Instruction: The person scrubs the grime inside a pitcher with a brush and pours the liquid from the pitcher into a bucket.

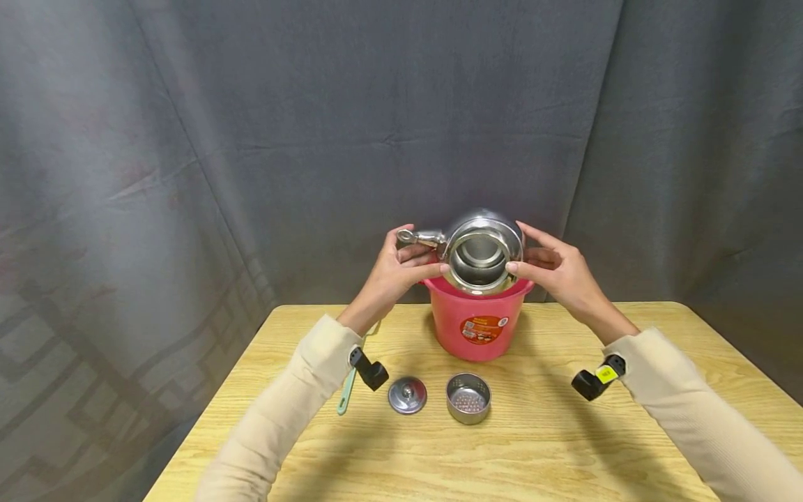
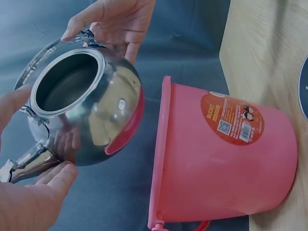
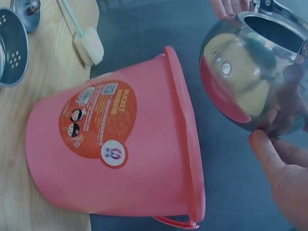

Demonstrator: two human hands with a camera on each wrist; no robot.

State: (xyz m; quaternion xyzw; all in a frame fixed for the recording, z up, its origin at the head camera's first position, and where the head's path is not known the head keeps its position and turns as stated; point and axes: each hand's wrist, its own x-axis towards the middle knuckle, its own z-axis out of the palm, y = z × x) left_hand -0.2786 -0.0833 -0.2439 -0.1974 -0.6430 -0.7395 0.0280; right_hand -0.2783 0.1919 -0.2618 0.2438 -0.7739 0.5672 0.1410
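A shiny steel kettle without its lid is held in the air above the pink bucket, tilted so that its round mouth faces me. My left hand grips it on the spout side, thumb near the mouth. On the opposite side my right hand holds the body between thumb and fingers. In the left wrist view the kettle's handle lies folded beside the mouth. From the right wrist view, the kettle is apart from the bucket's rim. The bucket's inside is mostly hidden.
On the wooden table lie a small steel lid and a perforated steel strainer cup. A sponge brush with a green handle lies left of the bucket, partly behind my left arm. A grey curtain hangs behind.
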